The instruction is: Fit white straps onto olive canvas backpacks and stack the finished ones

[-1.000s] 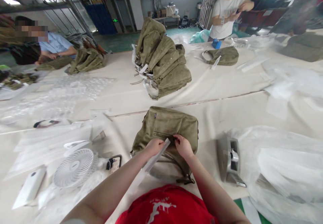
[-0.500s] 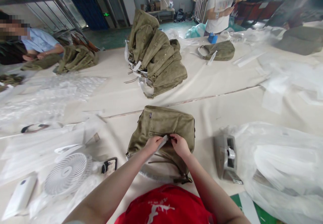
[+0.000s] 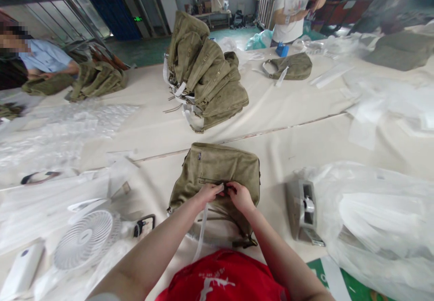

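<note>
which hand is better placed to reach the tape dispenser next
Probably the right hand: it's nearer the tape dispenser, while the left hand holds a white strip farther away.

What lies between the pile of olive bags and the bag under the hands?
Pale tabletop, crossed by a brownish line, shows there in the head view.

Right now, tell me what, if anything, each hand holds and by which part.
The left hand pinches a white strip near one end. The right hand is at the bag; whether it grips anything cannot be told.
</note>
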The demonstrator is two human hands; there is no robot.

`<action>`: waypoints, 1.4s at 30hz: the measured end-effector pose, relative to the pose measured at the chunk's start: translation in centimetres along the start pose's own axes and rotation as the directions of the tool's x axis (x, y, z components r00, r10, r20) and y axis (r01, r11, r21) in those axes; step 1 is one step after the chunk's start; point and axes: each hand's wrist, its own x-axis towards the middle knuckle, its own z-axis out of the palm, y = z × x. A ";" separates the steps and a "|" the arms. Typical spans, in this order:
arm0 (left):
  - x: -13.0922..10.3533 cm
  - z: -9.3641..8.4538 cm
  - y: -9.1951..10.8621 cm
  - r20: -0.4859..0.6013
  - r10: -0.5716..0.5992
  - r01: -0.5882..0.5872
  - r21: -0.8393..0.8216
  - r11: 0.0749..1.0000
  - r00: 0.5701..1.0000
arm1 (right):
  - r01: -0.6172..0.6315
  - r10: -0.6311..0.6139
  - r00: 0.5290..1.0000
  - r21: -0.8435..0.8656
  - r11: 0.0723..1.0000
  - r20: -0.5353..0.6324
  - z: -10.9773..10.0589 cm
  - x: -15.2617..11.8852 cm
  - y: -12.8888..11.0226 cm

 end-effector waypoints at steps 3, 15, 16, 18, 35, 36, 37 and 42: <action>0.3 0.0 0.0 -0.066 -0.039 0.042 0.042 0.998 0.997 | -0.013 0.013 1.000 0.004 1.000 -0.015 0.1 -0.2 0.0; 1.3 1.7 1.2 -0.354 -0.035 0.081 0.115 0.990 0.935 | -0.374 0.355 0.927 0.336 0.864 0.119 3.0 -1.8 0.1; 1.3 1.6 1.2 -0.343 -0.029 0.073 0.115 0.991 0.939 | -0.412 0.383 0.911 0.395 0.821 0.154 3.3 -1.5 0.0; 1.2 1.3 1.4 -0.295 -0.015 0.055 0.125 0.991 0.955 | -0.448 0.405 0.892 0.502 0.740 0.198 3.6 -0.8 -0.2; 2.8 -1.3 1.7 -0.116 0.081 -0.014 0.488 0.873 0.990 | -0.399 0.435 0.893 0.651 0.646 0.117 5.1 0.9 0.2; 2.8 -1.3 1.7 -0.114 0.083 -0.016 0.494 0.869 0.990 | -0.398 0.434 0.893 0.650 0.647 0.114 5.2 1.0 0.3; 2.8 -1.3 1.6 -0.107 0.087 -0.022 0.499 0.866 0.990 | -0.394 0.431 0.895 0.651 0.649 0.112 5.2 1.0 0.4; 2.2 -1.8 1.5 -0.051 0.119 -0.076 0.508 0.858 0.992 | -0.392 0.430 0.897 0.645 0.656 0.108 5.4 0.9 0.6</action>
